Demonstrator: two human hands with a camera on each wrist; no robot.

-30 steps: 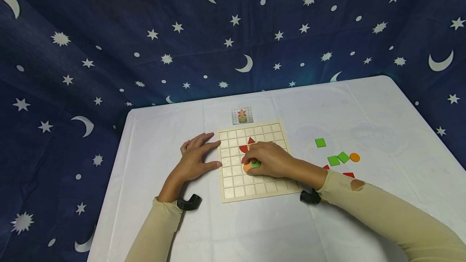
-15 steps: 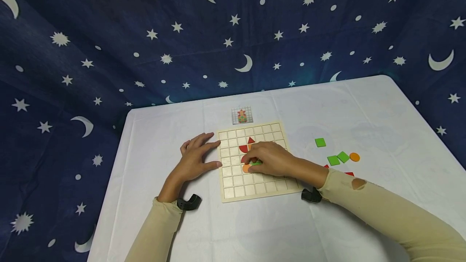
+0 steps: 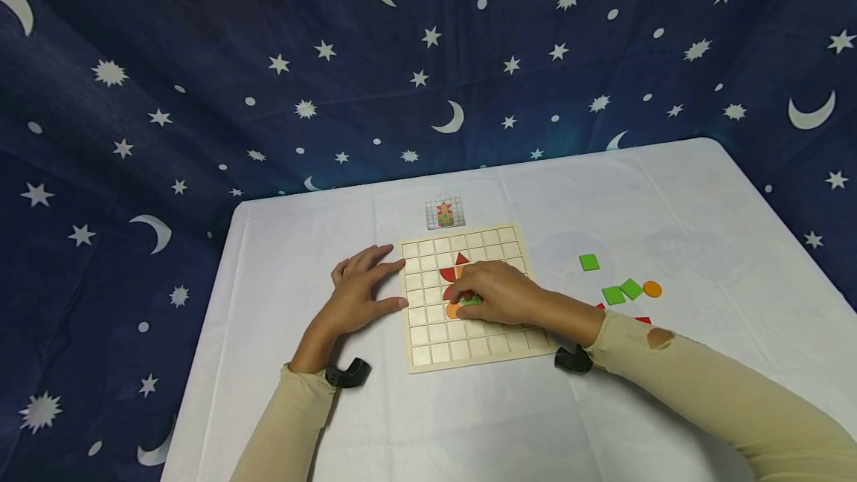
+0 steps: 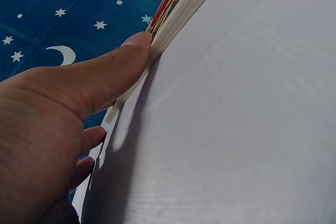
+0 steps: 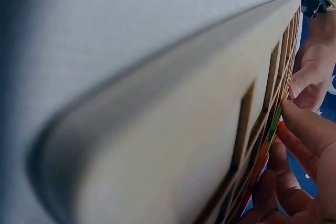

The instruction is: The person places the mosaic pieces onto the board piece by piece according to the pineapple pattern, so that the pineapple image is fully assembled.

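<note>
A pale wooden grid board [image 3: 438, 352] lies on the table with several coloured tiles set near its middle. My left hand [image 3: 358, 292] rests at the board's left edge, fingers spread, its thumb touching the rim in the left wrist view. Over the board, my right hand [image 3: 498, 294] has curled fingers and pinches a green tile [image 3: 471, 301], mostly hidden beneath them. An orange round tile [image 3: 452, 310] lies beside the thumb. Just beyond the fingers are a red triangle [image 3: 462, 259] and a red quarter-round tile [image 3: 447, 274]. The right wrist view shows the thumb against the green tile [image 5: 275, 124].
Behind the board lies a small pattern card [image 3: 445, 213]. To the right are loose green squares [image 3: 613, 295], an orange disc [image 3: 652, 289] and red pieces [image 3: 643, 320], partly covered by the right forearm. A starry dark-blue cloth [image 3: 335, 80] hangs behind the white table [image 3: 469, 422].
My right thumb has shifted slightly over the green tile, which now shows less. The orange round tile has moved a touch to the left. My left hand stays still.
</note>
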